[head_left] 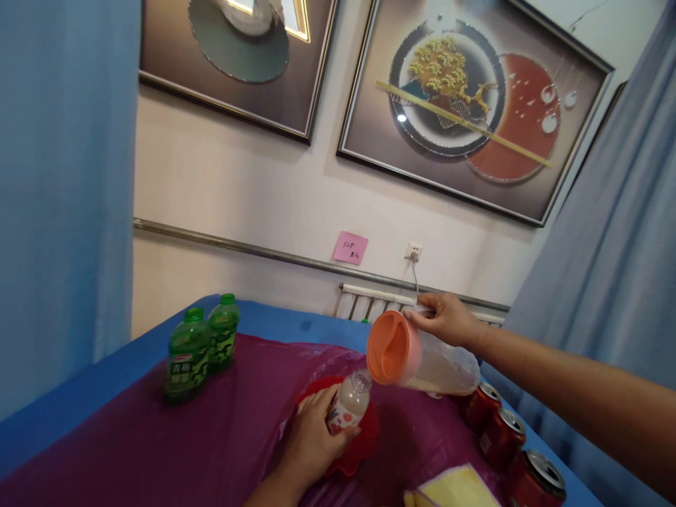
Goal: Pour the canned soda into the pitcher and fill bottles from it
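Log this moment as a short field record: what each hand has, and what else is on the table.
left hand: grips a small open bottle, upright over a red dish
right hand: holds a tilted jug by its handle, orange lid at the bottle's mouth
jug contents: pale liquid, low
table: blue, with a purple sheet
others: two green bottles, three red cans, a yellow cloth

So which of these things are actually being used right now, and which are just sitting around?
In use:
- right hand tipping the pitcher with the orange lid
- left hand steadying the small bottle
- red tray under the bottle

Lying about:
- two green bottles
- three red cans
- yellow cloth
- pink note on the wall
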Tool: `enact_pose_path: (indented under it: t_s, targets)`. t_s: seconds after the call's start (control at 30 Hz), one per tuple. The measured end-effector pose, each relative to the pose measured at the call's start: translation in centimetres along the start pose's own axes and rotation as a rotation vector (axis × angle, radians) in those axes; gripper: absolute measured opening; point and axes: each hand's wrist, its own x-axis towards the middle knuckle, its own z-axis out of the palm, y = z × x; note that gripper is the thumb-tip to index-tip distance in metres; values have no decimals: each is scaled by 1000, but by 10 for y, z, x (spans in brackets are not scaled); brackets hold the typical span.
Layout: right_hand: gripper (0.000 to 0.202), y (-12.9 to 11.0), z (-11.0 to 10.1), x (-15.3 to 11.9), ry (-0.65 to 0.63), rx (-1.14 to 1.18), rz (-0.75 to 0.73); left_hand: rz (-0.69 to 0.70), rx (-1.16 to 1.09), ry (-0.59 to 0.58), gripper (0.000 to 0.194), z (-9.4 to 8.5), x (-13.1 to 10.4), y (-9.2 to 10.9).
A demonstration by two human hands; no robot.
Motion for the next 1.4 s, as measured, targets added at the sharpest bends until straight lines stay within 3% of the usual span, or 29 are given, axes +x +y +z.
enact_pose_path:
  t_s: [1.4]
  targets:
    - [47, 3, 3, -2, -32, 15, -14, -18, -36, -39, 68, -3, -1, 5]
